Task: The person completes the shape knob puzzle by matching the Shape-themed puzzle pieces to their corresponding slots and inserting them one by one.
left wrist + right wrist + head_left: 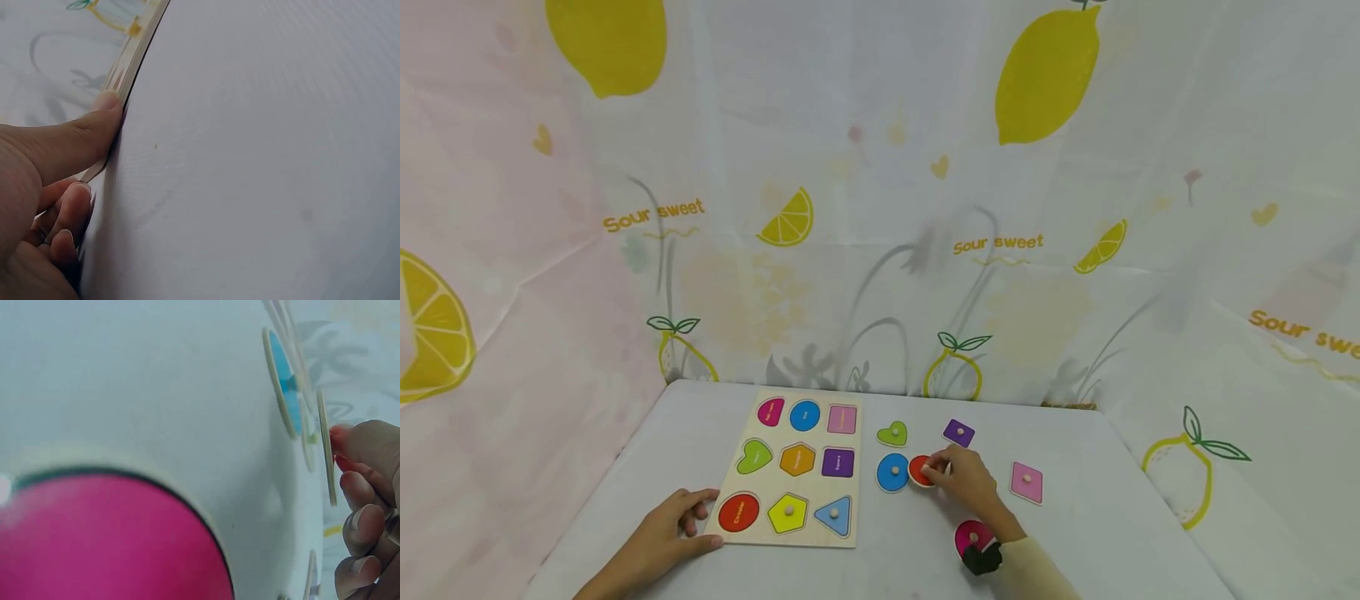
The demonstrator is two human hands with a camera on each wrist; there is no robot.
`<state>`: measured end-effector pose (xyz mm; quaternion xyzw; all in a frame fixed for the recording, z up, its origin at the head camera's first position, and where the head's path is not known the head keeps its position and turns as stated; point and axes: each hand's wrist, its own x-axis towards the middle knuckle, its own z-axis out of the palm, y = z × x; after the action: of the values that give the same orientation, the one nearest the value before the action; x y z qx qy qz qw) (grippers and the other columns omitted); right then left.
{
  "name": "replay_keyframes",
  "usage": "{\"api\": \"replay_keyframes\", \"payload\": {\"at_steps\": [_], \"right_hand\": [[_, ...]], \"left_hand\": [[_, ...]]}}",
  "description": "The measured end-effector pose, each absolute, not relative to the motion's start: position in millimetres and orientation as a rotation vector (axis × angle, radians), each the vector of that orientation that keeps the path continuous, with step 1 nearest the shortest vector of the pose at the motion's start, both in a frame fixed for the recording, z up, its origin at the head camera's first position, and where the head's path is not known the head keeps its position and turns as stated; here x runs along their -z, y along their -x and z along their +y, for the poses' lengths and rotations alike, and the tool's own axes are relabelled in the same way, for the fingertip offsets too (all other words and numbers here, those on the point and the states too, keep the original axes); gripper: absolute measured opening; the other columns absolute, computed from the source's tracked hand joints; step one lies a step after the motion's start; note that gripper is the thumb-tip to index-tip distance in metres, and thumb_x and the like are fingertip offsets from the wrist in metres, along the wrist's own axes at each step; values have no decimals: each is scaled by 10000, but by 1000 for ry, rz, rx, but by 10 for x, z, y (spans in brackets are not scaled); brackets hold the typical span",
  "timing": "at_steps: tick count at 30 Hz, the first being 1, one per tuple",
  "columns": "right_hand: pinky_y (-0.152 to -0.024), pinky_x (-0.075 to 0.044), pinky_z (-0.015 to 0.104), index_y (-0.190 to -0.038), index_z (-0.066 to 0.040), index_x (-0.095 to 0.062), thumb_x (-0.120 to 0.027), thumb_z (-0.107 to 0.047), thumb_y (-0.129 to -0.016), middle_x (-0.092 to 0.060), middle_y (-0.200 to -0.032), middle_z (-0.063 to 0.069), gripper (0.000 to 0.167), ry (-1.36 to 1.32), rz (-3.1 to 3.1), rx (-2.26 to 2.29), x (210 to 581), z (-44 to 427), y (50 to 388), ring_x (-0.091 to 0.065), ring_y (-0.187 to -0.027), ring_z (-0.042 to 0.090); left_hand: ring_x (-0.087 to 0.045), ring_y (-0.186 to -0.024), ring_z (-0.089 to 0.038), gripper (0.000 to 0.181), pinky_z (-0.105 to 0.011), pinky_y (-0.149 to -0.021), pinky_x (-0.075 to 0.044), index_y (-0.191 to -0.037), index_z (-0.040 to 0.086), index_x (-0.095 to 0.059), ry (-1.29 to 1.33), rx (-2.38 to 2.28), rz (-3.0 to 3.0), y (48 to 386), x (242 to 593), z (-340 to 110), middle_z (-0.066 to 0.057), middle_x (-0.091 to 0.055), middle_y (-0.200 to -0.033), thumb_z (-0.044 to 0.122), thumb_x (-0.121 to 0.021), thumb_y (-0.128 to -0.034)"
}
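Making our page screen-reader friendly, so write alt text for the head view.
A person's right hand holds a red round piece near a blue round piece, while the left hand grips the near-left corner of a wooden shape board. A yellow pentagon and light-blue triangle sit in the board; more knobbed pieces lie on the white surface.
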<state>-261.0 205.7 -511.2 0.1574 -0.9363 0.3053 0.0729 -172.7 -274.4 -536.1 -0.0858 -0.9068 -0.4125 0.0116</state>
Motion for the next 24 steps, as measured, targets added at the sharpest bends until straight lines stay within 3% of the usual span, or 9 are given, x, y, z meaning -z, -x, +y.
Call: {"api": "replay_keyframes", "payload": {"at_steps": [24], "right_hand": [[-607, -442, 224, -927, -162, -783, -780, -292, -933, -552, -769, -118, 130, -649, -2758, -1023, 4992, 1610, 2543, -494, -705, 72]], "left_hand": [[-494, -897, -62, 764, -231, -792, -452, -1366, -7, -613, 250, 1285, -2866, 1769, 5344, -2758, -8, -554, -1066, 302, -925, -742]]}}
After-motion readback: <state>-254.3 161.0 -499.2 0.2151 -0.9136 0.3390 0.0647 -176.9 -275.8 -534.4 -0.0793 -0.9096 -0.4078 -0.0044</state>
